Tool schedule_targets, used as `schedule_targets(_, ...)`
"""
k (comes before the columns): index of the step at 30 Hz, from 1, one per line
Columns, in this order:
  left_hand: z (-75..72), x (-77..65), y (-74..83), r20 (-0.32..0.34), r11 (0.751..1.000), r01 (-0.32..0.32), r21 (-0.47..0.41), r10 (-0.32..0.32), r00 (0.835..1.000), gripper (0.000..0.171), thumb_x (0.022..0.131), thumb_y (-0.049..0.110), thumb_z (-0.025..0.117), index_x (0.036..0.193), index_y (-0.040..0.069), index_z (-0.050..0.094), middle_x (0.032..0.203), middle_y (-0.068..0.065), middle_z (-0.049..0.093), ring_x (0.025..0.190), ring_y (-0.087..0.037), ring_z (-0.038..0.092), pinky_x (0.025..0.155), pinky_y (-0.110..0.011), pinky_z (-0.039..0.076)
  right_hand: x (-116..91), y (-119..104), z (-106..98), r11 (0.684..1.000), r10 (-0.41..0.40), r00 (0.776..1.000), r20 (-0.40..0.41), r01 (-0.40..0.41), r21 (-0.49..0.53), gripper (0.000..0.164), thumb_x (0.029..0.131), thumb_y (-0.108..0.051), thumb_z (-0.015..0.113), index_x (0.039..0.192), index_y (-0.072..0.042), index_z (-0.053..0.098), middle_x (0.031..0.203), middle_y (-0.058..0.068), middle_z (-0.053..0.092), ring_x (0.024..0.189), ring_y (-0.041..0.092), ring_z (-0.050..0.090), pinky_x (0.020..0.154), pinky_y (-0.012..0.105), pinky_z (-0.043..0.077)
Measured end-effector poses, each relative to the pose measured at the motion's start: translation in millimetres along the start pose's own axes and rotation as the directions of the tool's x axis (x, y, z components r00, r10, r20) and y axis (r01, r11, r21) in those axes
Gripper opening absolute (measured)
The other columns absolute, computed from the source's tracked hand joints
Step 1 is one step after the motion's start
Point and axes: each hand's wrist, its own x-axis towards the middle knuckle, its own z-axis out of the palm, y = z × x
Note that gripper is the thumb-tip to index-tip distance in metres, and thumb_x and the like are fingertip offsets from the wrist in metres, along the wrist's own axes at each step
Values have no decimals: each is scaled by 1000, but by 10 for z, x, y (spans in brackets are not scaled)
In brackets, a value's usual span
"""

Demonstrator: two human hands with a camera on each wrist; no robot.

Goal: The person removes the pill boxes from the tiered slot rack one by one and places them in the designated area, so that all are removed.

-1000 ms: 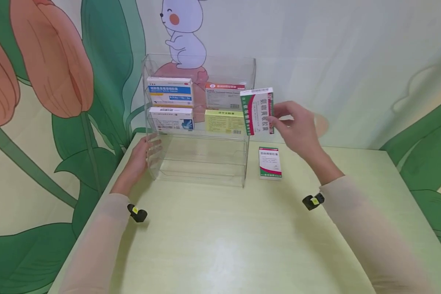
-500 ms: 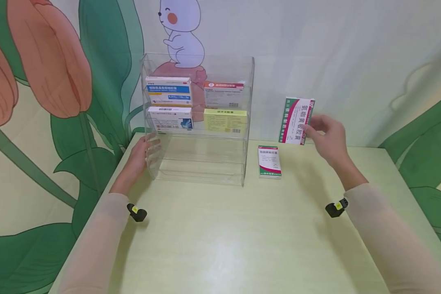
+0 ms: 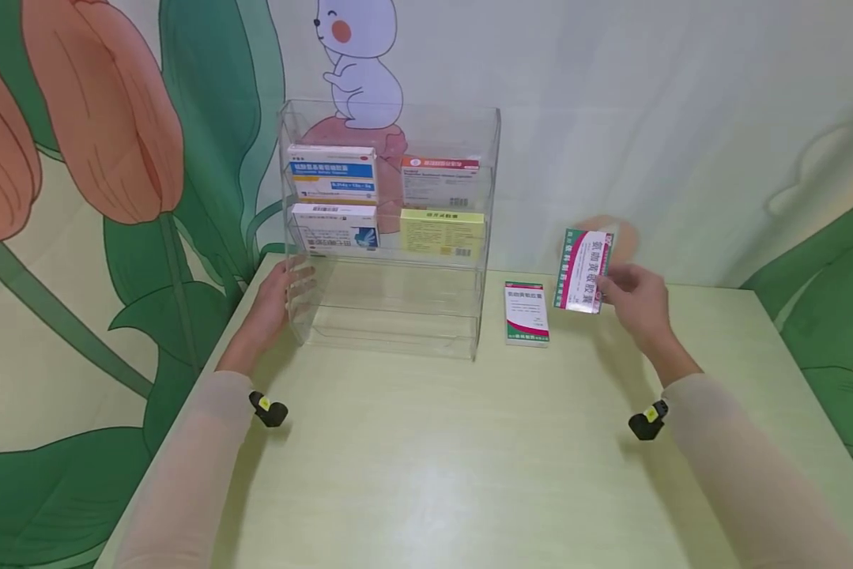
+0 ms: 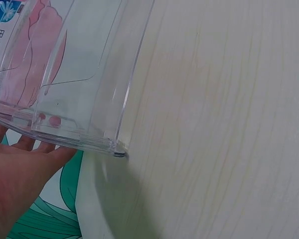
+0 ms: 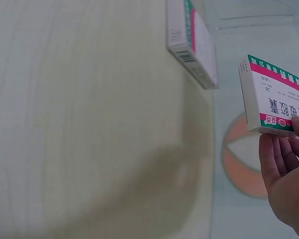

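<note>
In the head view my right hand (image 3: 638, 304) pinches a medicine box (image 3: 584, 271) by its right edge. This box is white with green and magenta bands and is held raised and tilted, right of the rack. The right wrist view shows the thumb on the front of the box (image 5: 279, 97) and the fingers beneath it. A matching medicine box (image 3: 526, 314) lies on the table to its left. At the left side of a clear acrylic rack (image 3: 390, 332), my left hand (image 3: 266, 304) rests its extended fingers against the side panel (image 4: 65, 139).
The rack's upper tiers hold a blue-and-white box (image 3: 332, 175), a red-topped box (image 3: 439, 182), a white box (image 3: 335, 227) and a yellow box (image 3: 442, 233). The pale table (image 3: 426, 442) meets a printed curtain (image 3: 611, 118) behind.
My right hand has carried its medicine box from the rack's right edge rightward, then lowered it beside the box lying on the table. The left hand stays at the rack's side.
</note>
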Motion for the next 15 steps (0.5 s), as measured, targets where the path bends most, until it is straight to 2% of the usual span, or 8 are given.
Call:
schedule_targets(2,5,4,2,0,1000,0,-2,0,1000,58,115,40,31,169,20,22,172,-16,26,157,-36,29,124,-62,26,4,79,24,1000,18,1000,7,-18,11,55,107,-38,63,146,1,58,132,19,64,112,29,71,88,23,59)
schedule_targets(7,14,4,5,-8,1000,6,14,-6,1000,58,114,40,30,168,20,22,172,-14,28,157,-36,30,124,-61,27,3,263,70,997,75,997,19,-74,-7,55,107,-38,63,147,0,57,134,19,63,115,31,68,100,41,57)
schedule_targets(15,2,-16,7,-13,1000,13,20,-12,1000,58,114,39,30,169,20,22,171,-11,29,156,-35,30,124,-60,27,-26,435,145,995,95,995,33,-94,-33,54,108,-38,62,145,1,58,133,21,63,112,27,68,96,35,58)
